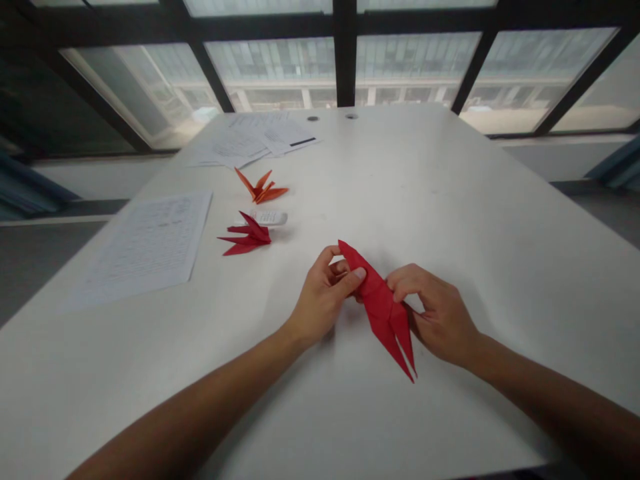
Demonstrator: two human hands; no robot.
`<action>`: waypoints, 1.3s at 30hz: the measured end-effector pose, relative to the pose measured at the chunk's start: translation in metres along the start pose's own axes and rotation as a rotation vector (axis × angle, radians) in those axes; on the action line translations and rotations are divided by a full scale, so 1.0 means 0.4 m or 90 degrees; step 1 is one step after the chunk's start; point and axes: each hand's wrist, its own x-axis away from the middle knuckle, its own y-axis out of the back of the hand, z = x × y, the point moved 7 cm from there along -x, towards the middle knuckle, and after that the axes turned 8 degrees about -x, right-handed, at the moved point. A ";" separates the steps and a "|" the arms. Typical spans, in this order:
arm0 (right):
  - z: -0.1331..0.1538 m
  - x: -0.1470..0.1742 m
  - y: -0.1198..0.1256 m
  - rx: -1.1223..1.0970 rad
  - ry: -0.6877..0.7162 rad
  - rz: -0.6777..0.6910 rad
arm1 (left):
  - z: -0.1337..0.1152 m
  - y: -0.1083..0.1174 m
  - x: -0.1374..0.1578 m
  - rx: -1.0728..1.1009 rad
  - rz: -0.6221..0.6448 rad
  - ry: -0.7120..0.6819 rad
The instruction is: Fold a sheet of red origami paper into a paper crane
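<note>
A red folded paper, an origami piece (379, 303), is held between both hands above the white table. It slants, with one pointed end at the upper left and two narrow points at the lower right. My left hand (323, 293) pinches its upper part, thumb on the front face and fingers behind. My right hand (437, 310) grips its right edge near the middle, and some of those fingertips are hidden behind the paper. To the left lie a dark red origami piece (253, 237) with several points and an orange origami crane (261, 190).
A white labelled object (270, 218) lies partly behind the dark red piece. One written sheet (150, 243) rests at the table's left edge. More papers (255, 140) overlap at the far left. The white table (400, 180) has two round holes at its far end, before dark-framed windows.
</note>
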 end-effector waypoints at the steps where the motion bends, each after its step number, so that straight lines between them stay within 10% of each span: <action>1: 0.004 -0.001 0.000 -0.004 0.013 0.000 | 0.010 0.002 -0.001 0.020 -0.010 0.031; 8: -0.014 0.010 0.002 -0.038 -0.039 -0.018 | 0.038 0.009 0.002 -0.034 -0.040 0.146; 17: -0.081 0.018 0.009 -0.293 -0.330 -0.167 | -0.056 -0.024 0.030 -0.566 0.042 -0.204; 23: -0.075 0.017 0.012 -0.264 -0.329 -0.182 | -0.047 -0.050 0.025 -0.440 0.155 -0.181; 39: -0.112 0.030 -0.044 -0.457 -0.501 -0.098 | -0.015 -0.038 0.027 -0.249 0.120 -0.063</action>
